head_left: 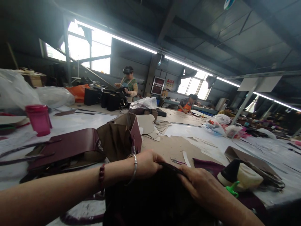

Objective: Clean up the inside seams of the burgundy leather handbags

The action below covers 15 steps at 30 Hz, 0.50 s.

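Cluttered worktable (185, 130), dark material (162, 194) (in both hands (149, 164) (198, 182))

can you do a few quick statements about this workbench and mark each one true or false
1. The left hand and right hand both grip the dark piece. True.
2. The pink cup stands at the picture's right. False: the cup stands at its left.
3. The right wrist wears the silver bangle. False: the bangle is on the left wrist.
4. The green cap is nearer the right hand than the left. True.
5. The right hand holds the pink-handled tool. False: the tool lies beyond the hands, held by neither.
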Tool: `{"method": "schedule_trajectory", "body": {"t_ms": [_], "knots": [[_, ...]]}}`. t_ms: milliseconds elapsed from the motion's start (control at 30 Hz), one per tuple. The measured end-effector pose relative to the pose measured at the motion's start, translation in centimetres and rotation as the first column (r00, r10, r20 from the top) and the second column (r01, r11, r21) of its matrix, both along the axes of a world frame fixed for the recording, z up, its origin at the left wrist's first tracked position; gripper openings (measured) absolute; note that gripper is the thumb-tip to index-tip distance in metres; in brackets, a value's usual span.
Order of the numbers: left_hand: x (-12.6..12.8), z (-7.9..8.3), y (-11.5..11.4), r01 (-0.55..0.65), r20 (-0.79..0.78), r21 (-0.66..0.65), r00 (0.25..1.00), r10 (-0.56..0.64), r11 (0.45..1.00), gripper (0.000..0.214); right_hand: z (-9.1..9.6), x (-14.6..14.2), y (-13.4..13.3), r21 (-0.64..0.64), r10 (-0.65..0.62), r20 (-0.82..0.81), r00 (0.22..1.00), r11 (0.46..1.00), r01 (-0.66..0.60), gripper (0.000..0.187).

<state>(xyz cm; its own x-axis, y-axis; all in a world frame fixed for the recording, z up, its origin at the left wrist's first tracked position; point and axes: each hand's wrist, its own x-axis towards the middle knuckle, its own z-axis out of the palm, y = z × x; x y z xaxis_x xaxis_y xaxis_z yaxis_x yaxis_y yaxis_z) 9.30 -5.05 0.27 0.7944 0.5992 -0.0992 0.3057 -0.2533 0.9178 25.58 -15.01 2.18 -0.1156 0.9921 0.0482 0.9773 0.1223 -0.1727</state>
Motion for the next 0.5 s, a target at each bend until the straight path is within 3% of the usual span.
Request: {"method": "schedule_trajectory", "body": {"t_ms": [200,367,500], "knots": [[-0.1,-0.3,0.4,-0.027,-0.027,0.013,0.999,0.028,1.000,0.032,0.3,-1.4,1.8,0.007,-0.046,0.199,0.979,0.999,0.046,0.017],[0.0,-1.0,1.0,-0.004,0.023,0.028,1.000,0.004,1.000,0.031,0.2,-1.3,2.7,-0.007,-0.026,0.051,0.998,1.000,0.027,0.017],[0.3,-0.9,1.0,-0.031,0.011,-0.036,0.999,0.032,0.999,0.030,0.1,-1.2,3.0,-0.026,-0.016,0.023,1.000,1.000,0.017,0.023]]}}
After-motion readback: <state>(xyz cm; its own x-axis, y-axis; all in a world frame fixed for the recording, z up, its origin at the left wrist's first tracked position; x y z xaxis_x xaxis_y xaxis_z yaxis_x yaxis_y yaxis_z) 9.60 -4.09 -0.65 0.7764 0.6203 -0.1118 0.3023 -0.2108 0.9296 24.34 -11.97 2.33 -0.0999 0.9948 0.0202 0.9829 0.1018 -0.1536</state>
